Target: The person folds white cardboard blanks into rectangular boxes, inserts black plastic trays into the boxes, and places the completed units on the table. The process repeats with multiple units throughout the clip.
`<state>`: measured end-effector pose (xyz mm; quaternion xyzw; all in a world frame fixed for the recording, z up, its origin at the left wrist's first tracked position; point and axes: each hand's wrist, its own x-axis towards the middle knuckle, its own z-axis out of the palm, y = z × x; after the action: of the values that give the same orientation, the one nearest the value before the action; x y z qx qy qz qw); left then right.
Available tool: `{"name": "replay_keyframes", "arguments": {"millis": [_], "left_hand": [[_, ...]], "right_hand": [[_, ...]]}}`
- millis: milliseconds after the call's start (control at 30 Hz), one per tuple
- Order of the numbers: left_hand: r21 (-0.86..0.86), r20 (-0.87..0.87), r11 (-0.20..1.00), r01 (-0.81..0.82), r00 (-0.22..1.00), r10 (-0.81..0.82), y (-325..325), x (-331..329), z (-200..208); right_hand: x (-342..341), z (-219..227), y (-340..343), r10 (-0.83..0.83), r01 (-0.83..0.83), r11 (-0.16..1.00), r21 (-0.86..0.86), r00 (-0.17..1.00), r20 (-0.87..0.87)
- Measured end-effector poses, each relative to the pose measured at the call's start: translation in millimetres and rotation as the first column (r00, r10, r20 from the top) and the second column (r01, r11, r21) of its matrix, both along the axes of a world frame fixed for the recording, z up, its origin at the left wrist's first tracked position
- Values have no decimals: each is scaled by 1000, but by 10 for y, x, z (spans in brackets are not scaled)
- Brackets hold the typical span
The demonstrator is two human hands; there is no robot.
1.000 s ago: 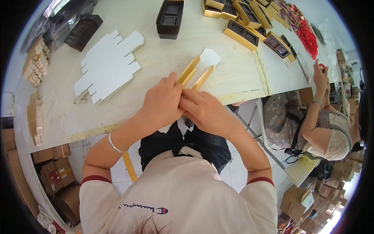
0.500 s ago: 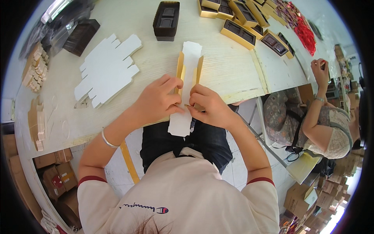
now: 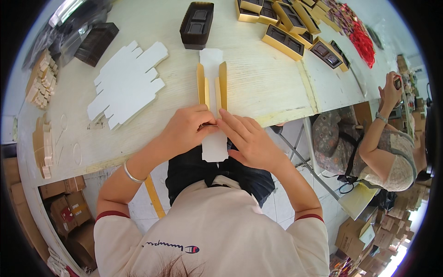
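A long carton blank (image 3: 213, 147), white inside and gold outside, lies partly folded in front of me, its near end past the table edge over my lap. Its two long gold side walls stand up, and its far end flap lies flat. My left hand (image 3: 185, 127) is closed, thumb and fingers pinching the carton at its near left corner. My right hand (image 3: 249, 141) reaches in from the other side with fingers stretched out together, their tips against the near right corner beside the left fingertips. The folded part between the fingertips is mostly hidden.
A stack of flat white blanks (image 3: 129, 85) lies left. Dark plastic trays (image 3: 197, 25) stand ahead, another dark stack (image 3: 96, 44) farther left. Gold boxes with dark inserts (image 3: 284, 41) sit far right, near red material (image 3: 360, 44). A co-worker's hand (image 3: 392, 90) is at right.
The carton has shifted left with both hands. My right hand's curled fingers have straightened and lie against the near corner. The co-worker's hand has moved to the right and down.
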<state>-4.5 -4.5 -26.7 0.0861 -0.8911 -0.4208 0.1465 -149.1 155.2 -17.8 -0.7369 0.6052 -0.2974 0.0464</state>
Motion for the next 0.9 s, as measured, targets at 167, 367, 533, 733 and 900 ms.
{"name": "replay_keyframes", "arguments": {"millis": [167, 367, 533, 733, 900], "left_hand": [[464, 126, 886, 9, 989, -76, -53, 31, 115], [266, -23, 964, 1, 1000, 5, 30, 43, 13], [39, -234, 999, -3, 972, 12, 67, 3, -131], [260, 102, 964, -53, 994, 27, 34, -13, 58], [234, 85, 966, -112, 992, 94, 35, -52, 69]], "right_hand": [[-47, -355, -114, 38, 24, 985, -173, 937, 346], [52, -339, -228, -170, 110, 985, 130, 600, 782], [74, -266, -245, -169, 211, 977, 9, 756, 633], [78, -410, -227, -214, 285, 944, -167, 912, 350], [83, -260, -223, -244, 227, 930, -289, 970, -24]]}}
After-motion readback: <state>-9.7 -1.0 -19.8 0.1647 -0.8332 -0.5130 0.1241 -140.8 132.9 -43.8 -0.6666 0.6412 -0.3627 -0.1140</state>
